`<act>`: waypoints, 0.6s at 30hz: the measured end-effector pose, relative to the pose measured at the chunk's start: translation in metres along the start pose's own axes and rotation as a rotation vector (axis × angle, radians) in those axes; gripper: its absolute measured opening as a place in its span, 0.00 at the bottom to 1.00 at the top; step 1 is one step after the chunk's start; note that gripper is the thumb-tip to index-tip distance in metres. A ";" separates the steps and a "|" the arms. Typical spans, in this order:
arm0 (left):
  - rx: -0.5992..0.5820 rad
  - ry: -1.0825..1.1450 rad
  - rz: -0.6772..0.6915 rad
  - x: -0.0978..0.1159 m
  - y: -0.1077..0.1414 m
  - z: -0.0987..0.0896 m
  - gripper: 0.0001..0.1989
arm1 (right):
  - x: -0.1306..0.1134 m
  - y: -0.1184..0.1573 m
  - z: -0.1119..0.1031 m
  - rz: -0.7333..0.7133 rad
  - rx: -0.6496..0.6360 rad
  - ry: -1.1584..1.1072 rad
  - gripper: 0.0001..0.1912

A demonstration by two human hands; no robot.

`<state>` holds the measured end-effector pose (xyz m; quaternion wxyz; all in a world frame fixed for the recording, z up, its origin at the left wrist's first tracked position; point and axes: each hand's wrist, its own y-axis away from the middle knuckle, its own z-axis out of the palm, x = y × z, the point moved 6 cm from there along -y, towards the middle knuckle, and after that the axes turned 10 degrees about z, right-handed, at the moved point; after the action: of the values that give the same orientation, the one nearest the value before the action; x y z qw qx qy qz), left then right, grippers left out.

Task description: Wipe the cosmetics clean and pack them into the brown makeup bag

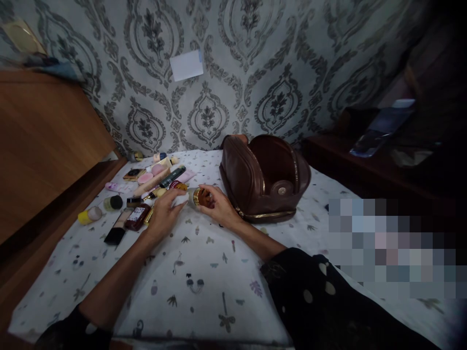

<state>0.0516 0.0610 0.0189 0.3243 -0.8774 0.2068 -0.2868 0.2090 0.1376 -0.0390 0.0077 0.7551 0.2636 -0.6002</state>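
My right hand (221, 209) grips a small amber-brown jar (204, 197) with a gold band, lying sideways with its gold end toward the left. My left hand (166, 210) is closed on a small whitish piece (181, 199), close to the jar's gold end; its exact kind is unclear. Just left of my left hand lie a dark red bottle (137, 217) with a pale label and a beige bottle with a black cap (118, 226). A brown leather bag (239, 170) with gold zips stands unzipped behind my right hand.
Several cosmetics lie at the left, among them a dark green tube (172, 177), a pink round compact (145, 179) and a yellow-ended bottle (89, 216). A wooden panel (51, 146) borders the left side. Patterned wallpaper rises behind; dark furniture (328, 150) stands at right.
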 end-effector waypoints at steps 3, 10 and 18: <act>0.000 0.000 -0.009 -0.001 0.001 0.001 0.08 | 0.001 -0.001 -0.001 -0.014 0.018 0.009 0.30; -0.032 0.021 0.062 0.005 0.003 0.007 0.08 | 0.005 -0.003 -0.001 0.005 0.061 -0.055 0.27; 0.035 0.005 -0.009 -0.003 0.000 -0.003 0.06 | 0.000 0.000 0.002 0.111 0.004 -0.016 0.24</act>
<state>0.0475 0.0618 0.0196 0.3379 -0.8718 0.1983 -0.2940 0.2077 0.1371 -0.0397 0.0414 0.7638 0.2202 -0.6053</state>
